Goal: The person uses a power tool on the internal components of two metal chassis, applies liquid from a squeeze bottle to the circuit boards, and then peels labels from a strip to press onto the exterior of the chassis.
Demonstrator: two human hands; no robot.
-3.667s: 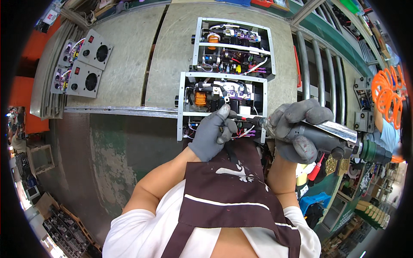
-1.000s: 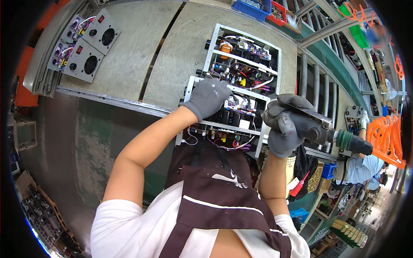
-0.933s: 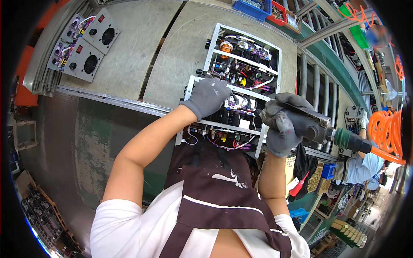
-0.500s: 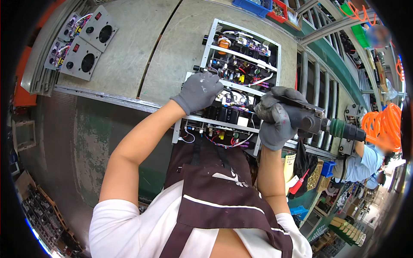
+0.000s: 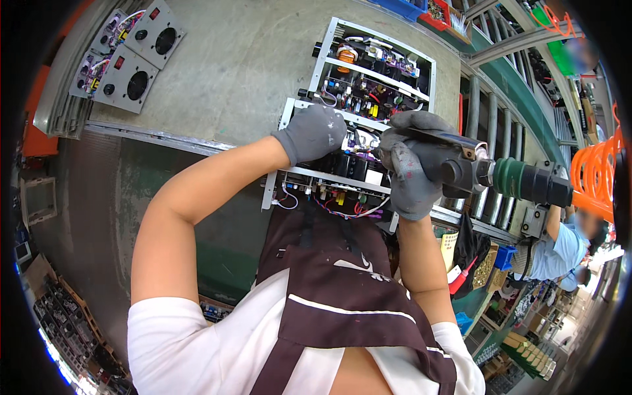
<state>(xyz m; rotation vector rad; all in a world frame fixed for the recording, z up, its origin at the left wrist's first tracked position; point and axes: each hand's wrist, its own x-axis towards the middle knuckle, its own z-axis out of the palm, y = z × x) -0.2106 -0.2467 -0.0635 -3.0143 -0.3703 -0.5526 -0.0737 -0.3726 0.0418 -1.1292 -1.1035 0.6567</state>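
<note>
My left hand [image 5: 316, 135], in a grey glove, is closed over the left part of a white metal frame [image 5: 287, 113]. Its fingers curl downward, so what they pinch is hidden. My right hand [image 5: 413, 168], gloved in the same grey, wraps round a dark pneumatic screwdriver [image 5: 464, 172] with a green collar [image 5: 509, 176] at its hose end. The tool's working tip is hidden behind the hand, above the right side of the nearer open unit. Inside that unit I see a circuit board with wires [image 5: 339, 197] and black parts.
A second open unit [image 5: 375, 69] stands just beyond. Grey panels with round black fans [image 5: 137, 85] lie at the far left. Roller conveyor [image 5: 492, 131] runs on the right, near a coiled orange air hose [image 5: 592, 171]. Blue [image 5: 401, 6] and red bins [image 5: 436, 13] sit at the back; another person [image 5: 559, 243] works at right.
My left hand has curled more tightly at the frame. My right hand, still round the screwdriver, has shifted slightly left over the nearer unit. The whole view has moved a little.
</note>
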